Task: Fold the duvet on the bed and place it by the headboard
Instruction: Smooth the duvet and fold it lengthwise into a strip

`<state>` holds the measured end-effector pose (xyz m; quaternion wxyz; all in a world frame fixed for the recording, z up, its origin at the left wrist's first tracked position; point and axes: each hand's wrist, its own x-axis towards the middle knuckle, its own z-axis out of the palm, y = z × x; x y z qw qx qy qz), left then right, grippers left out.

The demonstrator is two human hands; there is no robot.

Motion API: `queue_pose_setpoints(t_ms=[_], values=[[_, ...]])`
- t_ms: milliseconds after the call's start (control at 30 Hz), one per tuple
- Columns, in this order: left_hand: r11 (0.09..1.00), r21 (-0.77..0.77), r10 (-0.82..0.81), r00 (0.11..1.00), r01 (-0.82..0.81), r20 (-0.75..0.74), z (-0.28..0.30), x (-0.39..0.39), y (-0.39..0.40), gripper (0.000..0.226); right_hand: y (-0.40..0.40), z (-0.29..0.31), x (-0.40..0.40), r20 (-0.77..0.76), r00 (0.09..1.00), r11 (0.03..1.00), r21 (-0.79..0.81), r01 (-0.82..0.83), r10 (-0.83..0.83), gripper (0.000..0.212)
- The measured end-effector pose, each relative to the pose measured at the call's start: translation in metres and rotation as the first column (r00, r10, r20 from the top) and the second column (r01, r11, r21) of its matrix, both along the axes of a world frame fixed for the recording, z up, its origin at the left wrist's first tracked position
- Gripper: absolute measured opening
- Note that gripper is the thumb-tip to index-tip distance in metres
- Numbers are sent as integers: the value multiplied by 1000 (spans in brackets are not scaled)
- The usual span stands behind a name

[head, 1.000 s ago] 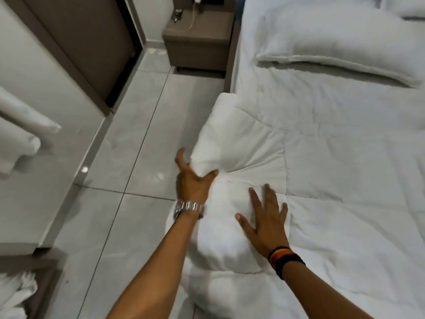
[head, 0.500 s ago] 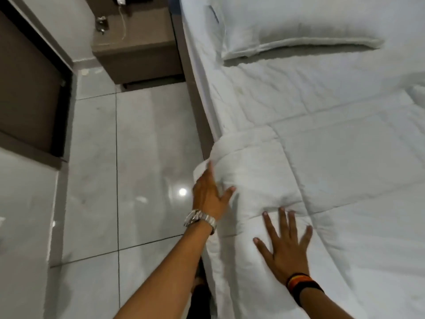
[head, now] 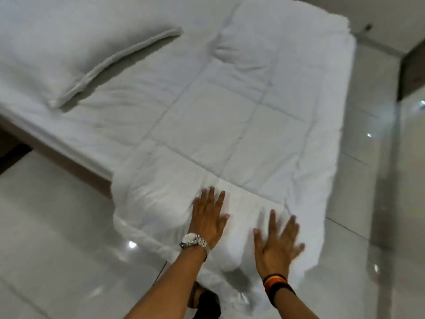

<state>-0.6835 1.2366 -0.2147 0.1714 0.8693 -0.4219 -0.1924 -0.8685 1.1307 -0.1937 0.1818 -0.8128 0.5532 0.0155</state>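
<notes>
Floor tiles are shining on the left side, white and glossy. Next to them the bed is lying with a white sheet, and a white pillow is resting on its far left part. The duvet is lying across the middle and right of the bed, with its near edge hanging over the side toward the person. The left hand, with a silver watch on the wrist, is pressing flat on that near edge, fingers spread, gripping nothing. Just to its right, the right hand, wearing striped bands, is lying flat on the duvet too, fingers spread, a bit blurry.
</notes>
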Motion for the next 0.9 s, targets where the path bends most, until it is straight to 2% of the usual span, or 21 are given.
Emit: queue_pose_setpoints(t_ms=[67, 133, 233, 333, 367, 400, 500, 600, 667, 700, 733, 800, 867, 900], values=[[999, 20, -34, 998, 35, -47, -4, -4, -3, 67, 3, -6, -17, 27, 973, 971, 76, 227, -229, 80], [984, 58, -170, 985, 170, 2, -11, -27, -22, 67, 5, -19, -49, 57, 903, 892, 195, 408, -426, 91], [960, 167, -235, 970, 223, 59, -22, -42, -30, 68, 10, -35, -54, 181, 876, 877, 280, 390, -447, 92], [956, 153, -256, 966, 250, 22, -19, -42, -20, 69, 4, -29, -56, 399, 837, 927, 191, 324, -374, 73], [958, 125, -262, 965, 259, 6, -15, -39, -13, 70, 6, -26, -60, 424, 837, 938, 149, 311, -345, 66], [960, 93, -265, 964, 265, -8, -10, -36, -5, 70, 8, -24, -68, 412, 843, 938, 129, 321, -345, 64], [967, 42, -251, 967, 252, -30, 4, -23, 30, 70, 25, -23, -97, 280, 842, 885, 222, 410, -460, 72], [999, -6, -42, 998, 42, -45, 5, 8, 78, 77, 61, -31, -105, 250, 834, 861, 285, 422, -492, 81], [989, -46, 141, 988, -144, -67, -4, 35, 116, 81, 99, -43, -103, 226, 772, 791, 338, 510, -595, 87], [969, -48, 237, 966, -243, -105, -14, 48, 137, 83, 121, -51, -99, 208, 712, 728, 370, 578, -671, 89], [936, -32, 341, 924, -352, -171, -26, 59, 157, 84, 143, -61, -93, 183, 638, 648, 412, 641, -748, 91], [836, 71, 534, 777, -544, -332, -56, 77, 194, 91, 181, -84, -73, 145, 493, 493, 504, 709, -858, 97], [748, 185, 642, 622, -638, -448, -86, 86, 216, 100, 202, -109, -51, 155, 393, 408, 563, 719, -906, 101], [714, 181, 658, 560, -677, -504, -101, 92, 222, 102, 207, -123, -39, 172, 357, 387, 579, 718, -918, 100]])
